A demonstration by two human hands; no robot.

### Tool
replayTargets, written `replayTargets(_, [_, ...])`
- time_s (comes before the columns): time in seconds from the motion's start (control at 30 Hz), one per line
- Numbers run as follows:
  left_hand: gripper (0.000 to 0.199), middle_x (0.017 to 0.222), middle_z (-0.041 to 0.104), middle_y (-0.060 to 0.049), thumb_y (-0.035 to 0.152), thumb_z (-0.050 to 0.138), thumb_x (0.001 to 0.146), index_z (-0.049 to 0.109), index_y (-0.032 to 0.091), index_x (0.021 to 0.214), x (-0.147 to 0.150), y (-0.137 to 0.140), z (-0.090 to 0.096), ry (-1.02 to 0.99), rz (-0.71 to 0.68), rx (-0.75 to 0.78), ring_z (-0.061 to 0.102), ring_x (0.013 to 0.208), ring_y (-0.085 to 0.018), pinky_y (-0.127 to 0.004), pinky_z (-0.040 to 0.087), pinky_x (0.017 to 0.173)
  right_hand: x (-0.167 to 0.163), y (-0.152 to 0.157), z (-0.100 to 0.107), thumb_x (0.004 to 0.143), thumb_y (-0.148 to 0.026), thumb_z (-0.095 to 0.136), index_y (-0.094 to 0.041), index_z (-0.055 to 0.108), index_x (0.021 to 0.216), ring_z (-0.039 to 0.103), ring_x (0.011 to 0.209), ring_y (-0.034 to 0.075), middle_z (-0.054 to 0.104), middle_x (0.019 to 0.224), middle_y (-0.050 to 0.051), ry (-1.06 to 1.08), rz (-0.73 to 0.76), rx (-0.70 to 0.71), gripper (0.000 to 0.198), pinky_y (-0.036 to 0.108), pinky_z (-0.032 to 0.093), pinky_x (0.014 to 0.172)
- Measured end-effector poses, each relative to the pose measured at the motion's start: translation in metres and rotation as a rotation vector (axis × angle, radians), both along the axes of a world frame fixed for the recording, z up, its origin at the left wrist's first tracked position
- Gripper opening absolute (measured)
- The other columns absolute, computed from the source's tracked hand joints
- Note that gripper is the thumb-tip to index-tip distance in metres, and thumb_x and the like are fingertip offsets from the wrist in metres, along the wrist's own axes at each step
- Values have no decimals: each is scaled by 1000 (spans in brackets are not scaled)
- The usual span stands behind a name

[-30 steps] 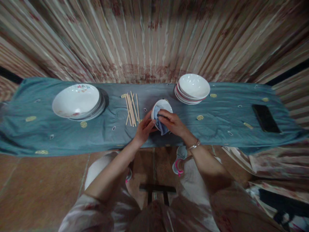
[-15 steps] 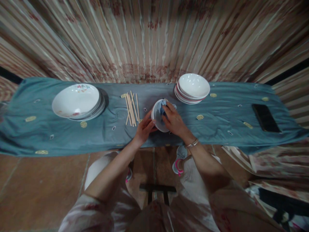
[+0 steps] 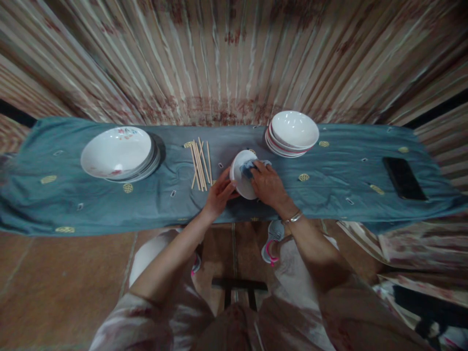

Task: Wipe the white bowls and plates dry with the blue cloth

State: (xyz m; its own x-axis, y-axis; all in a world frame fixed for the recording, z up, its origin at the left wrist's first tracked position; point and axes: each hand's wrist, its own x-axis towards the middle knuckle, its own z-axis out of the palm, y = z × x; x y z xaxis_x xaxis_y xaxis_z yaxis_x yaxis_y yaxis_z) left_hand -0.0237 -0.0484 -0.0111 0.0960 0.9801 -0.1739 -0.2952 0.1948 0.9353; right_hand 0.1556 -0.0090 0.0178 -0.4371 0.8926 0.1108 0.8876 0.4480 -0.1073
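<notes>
A white bowl (image 3: 240,183) is tilted in front of me above the cloth-covered table. My left hand (image 3: 221,189) grips it by its left side, thumb on the near rim and fingers round the outside. My right hand (image 3: 268,183) is closed on a bluish cloth (image 3: 247,168), pressed against the inside of the bowl near its right side. Part of the cloth is hidden under the fingers. Just left of the bowl lie several wooden chopsticks (image 3: 199,165), mostly side by side with a few crossing.
Several shallow plates with a floral pattern (image 3: 116,153) are stacked at the left. A stack of white bowls (image 3: 294,130) stands at the back right. Farther right lies a black phone (image 3: 403,178) on the blue-green tablecloth (image 3: 329,195). A pleated curtain (image 3: 226,63) hangs behind the table.
My right hand has slid the cloth from the far inner side of the bowl toward its right side and slightly nearer me. The left hand keeps its hold on the bowl.
</notes>
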Motion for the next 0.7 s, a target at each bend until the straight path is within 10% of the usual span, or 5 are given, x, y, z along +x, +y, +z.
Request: replayTargets(0.7, [78, 103, 75, -6, 51, 80, 78, 53, 24, 146, 1, 0, 0, -16, 24, 1, 71, 101, -26, -41, 62, 88, 7, 4, 6, 101, -19, 48, -14, 73, 94, 65, 89, 18, 74, 98, 9, 290, 216, -409, 26, 28, 44, 81])
